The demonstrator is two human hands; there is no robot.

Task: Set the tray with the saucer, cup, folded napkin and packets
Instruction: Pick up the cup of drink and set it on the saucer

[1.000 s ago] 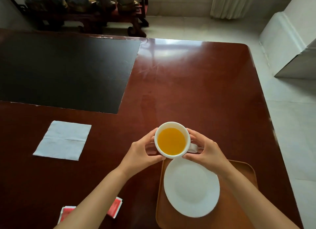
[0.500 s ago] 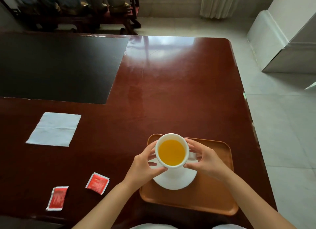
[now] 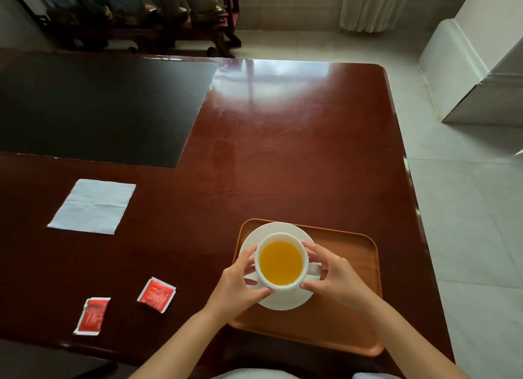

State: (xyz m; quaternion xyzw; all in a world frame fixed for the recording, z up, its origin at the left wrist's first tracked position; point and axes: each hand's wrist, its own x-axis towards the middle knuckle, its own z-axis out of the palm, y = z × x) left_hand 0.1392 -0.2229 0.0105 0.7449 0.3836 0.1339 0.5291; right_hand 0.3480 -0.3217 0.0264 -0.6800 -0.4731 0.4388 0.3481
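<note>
Fingers (image 3: 256,292) of my L hand (image 3: 233,289) & R hand (image 3: 336,279) wrapped round white cup (image 3: 280,261) w/ orange liquid, gripping both sides. Cup over saucer (image 3: 285,301) on brown tray (image 3: 348,322); contact w/ saucer unclear. Napkin (image 3: 92,206) flat, unfolded on worktop (image 3: 283,158), far L. 2 red packets (image 3: 156,294) (image 3: 92,316) on worktop, L of tray.

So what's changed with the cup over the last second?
The cup, held by the left hand and right hand, came from beyond the tray's far edge down over the saucer; whether it rests there is unclear. The grip is unchanged. The napkin and both red packets remain on the table.
</note>
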